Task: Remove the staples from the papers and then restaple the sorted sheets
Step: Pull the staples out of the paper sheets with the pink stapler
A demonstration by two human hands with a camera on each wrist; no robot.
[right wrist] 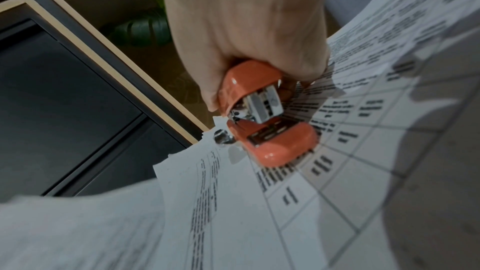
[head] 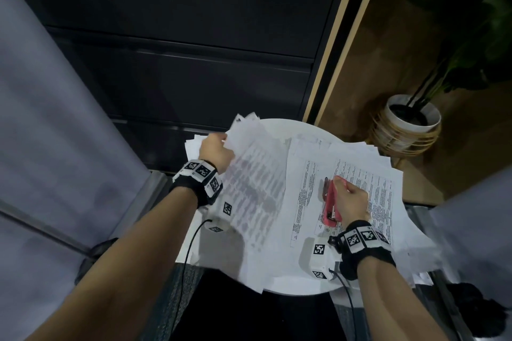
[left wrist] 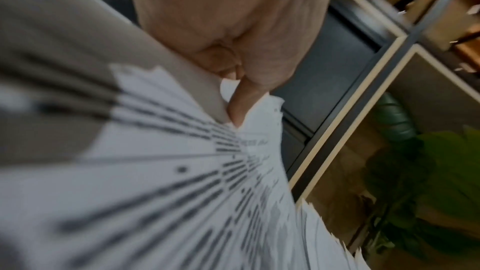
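Observation:
My left hand [head: 216, 149] pinches the top corner of a bundle of printed sheets [head: 250, 188] and holds it lifted off the round white table [head: 296, 282]; thumb and finger [left wrist: 240, 102] clamp the torn corner in the left wrist view. My right hand [head: 350, 199] grips a small red-orange stapler [head: 331, 202] over a spread of printed papers [head: 374, 182]. In the right wrist view the stapler [right wrist: 262, 118] has its mouth parted, with metal parts showing, just above the papers [right wrist: 337, 171].
Loose sheets cover most of the table and overhang its right edge [head: 415, 257]. A dark cabinet [head: 180, 49] stands behind, a potted plant [head: 410, 121] at the back right, grey seats [head: 41, 133] on the left. Cables [head: 191, 243] run from both wrist cameras.

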